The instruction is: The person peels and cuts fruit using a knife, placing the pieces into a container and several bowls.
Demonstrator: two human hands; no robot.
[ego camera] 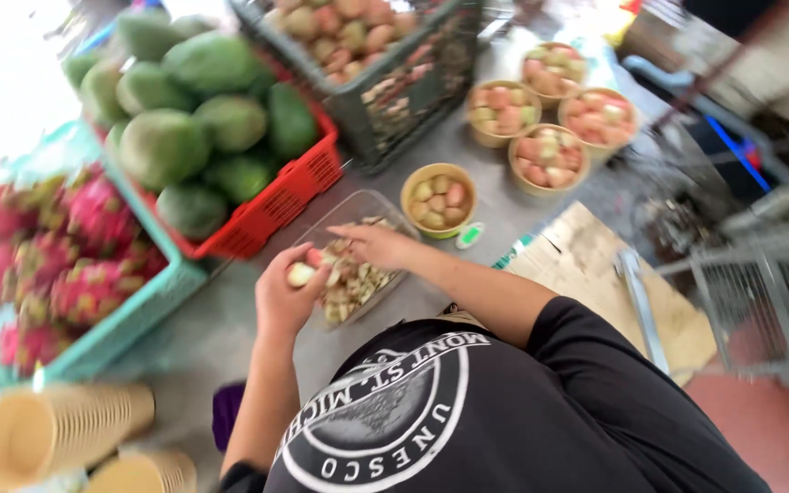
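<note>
Both hands are over the clear tray, close together. The left hand (283, 297) is curled around a small pale fruit (300, 274), fingers clamped on it, holding it just above the tray's near-left edge. The right hand (374, 245) reaches across from the right with fingers lying flat and together over the trimmings, nearly touching the fruit; whether it grips anything I cannot tell, the view is blurred.

The clear tray (362, 203) sits on the grey counter (212, 329), heaped with pale peelings, its far-left edge close against the red basket (289, 196) of big green fruit. Left of that, a teal crate (139, 310) of pink dragon fruit runs right up beside the red one, no gap between them. Just beyond the tray on the right stands a small tan bowl (413, 183) with a few pink and green fruits, and a little green-and-white object (470, 236) lies beside it. Farther right, four filled bowls (550, 119) cluster tight, rims almost touching. A dark crate (413, 100) of small fruit stands at the far side. Near left, a stack of tan cups (57, 424) lies on its side. Open counter shows between cups and tray.
</note>
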